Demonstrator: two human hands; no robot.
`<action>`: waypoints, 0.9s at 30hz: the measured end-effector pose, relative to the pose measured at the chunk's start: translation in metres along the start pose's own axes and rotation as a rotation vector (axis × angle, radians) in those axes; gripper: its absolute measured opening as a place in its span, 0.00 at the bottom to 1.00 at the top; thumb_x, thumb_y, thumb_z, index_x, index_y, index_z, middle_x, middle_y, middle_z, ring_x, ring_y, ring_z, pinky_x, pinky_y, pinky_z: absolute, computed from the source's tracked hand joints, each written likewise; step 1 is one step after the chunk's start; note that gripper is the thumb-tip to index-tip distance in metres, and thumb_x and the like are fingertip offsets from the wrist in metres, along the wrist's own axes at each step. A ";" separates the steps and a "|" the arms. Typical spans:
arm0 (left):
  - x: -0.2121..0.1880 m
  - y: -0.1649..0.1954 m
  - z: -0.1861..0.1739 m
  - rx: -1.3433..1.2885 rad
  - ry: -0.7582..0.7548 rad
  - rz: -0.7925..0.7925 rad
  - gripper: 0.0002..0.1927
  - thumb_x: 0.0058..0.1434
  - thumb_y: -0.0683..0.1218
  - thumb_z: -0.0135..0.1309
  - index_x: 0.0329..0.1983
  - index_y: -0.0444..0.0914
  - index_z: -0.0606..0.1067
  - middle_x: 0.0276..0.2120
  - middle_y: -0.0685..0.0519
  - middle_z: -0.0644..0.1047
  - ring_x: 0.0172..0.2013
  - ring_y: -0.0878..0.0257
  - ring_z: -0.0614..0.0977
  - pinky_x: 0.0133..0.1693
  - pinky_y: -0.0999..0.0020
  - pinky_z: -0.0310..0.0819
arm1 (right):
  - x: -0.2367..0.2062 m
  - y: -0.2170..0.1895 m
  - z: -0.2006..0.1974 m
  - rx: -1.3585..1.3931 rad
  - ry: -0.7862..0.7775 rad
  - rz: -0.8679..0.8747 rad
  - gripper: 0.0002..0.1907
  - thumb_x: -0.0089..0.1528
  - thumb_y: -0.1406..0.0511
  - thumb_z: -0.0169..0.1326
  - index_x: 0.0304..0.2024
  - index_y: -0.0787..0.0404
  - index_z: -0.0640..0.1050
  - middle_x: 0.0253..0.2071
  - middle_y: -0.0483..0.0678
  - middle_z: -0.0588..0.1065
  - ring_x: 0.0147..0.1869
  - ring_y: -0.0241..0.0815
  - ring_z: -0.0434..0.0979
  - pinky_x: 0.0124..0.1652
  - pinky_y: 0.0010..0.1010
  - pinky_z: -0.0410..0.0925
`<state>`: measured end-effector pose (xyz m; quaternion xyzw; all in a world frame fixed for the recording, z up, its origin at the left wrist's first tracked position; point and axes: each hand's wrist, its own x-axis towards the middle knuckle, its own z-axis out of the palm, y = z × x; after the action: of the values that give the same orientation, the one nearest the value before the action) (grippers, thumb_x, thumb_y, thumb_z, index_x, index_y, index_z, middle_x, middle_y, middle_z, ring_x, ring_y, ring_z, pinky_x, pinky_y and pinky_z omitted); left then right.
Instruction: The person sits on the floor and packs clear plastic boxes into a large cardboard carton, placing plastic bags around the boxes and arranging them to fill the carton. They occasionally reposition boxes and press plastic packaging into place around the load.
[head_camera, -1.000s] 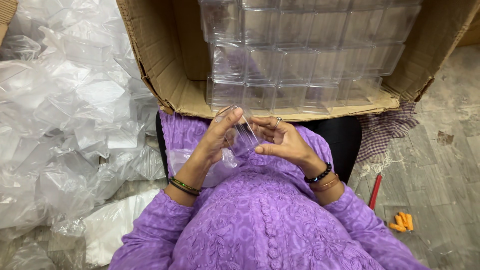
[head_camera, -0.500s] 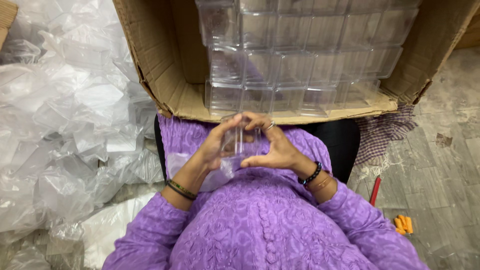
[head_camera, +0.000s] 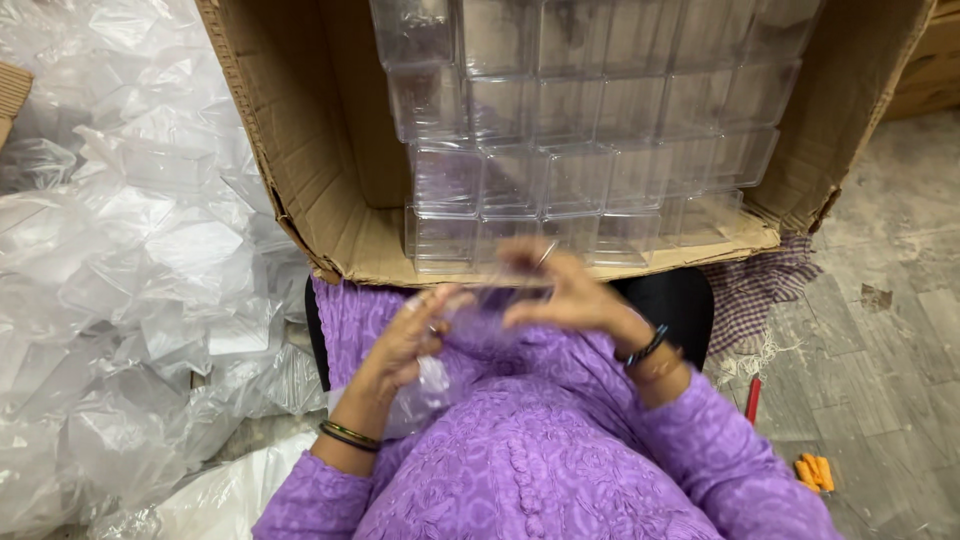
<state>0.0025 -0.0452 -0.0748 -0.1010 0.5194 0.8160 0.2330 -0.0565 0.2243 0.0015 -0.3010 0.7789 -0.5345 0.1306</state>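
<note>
— Now, which step was in hand?
— Both hands held a clear plastic box (head_camera: 487, 310) over the lap, at six o'clock from the carton (head_camera: 330, 200): left hand (head_camera: 415, 335) curled around it, right hand (head_camera: 560, 290) pinching its top edge.
— And next?
— Probably a steady, aligned placement beside the stacked clear boxes (head_camera: 580, 130).

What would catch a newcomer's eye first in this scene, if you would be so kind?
The cardboard box, open toward the person, packed with rows of stacked clear plastic containers, fills the top centre. Just below it, the left hand and right hand meet over the purple lap, blurred, around a small clear item. A heap of crumpled clear plastic bags covers the left side.
</note>
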 end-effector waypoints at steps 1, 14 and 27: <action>0.003 0.002 -0.010 0.017 0.044 0.071 0.34 0.67 0.57 0.57 0.67 0.31 0.67 0.57 0.47 0.77 0.35 0.68 0.70 0.23 0.80 0.58 | 0.009 0.002 -0.018 -0.077 0.120 -0.072 0.46 0.48 0.60 0.75 0.66 0.60 0.70 0.61 0.48 0.74 0.65 0.43 0.74 0.62 0.37 0.70; 0.036 0.053 0.013 -0.298 -0.035 0.382 0.29 0.77 0.56 0.30 0.68 0.30 0.64 0.58 0.41 0.75 0.54 0.56 0.79 0.52 0.64 0.76 | 0.169 0.000 -0.128 -0.907 0.255 -0.298 0.36 0.53 0.56 0.75 0.59 0.57 0.75 0.60 0.58 0.73 0.65 0.59 0.68 0.56 0.51 0.64; 0.052 0.079 0.054 0.238 0.146 0.855 0.32 0.77 0.60 0.30 0.70 0.33 0.63 0.62 0.47 0.71 0.57 0.63 0.75 0.58 0.67 0.71 | 0.044 0.023 0.035 0.400 0.176 0.077 0.10 0.70 0.69 0.63 0.49 0.72 0.79 0.45 0.53 0.77 0.49 0.35 0.76 0.50 0.27 0.71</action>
<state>-0.0767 -0.0099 -0.0088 0.0929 0.6199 0.7641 -0.1525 -0.0804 0.1772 -0.0279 -0.1912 0.6767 -0.6972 0.1396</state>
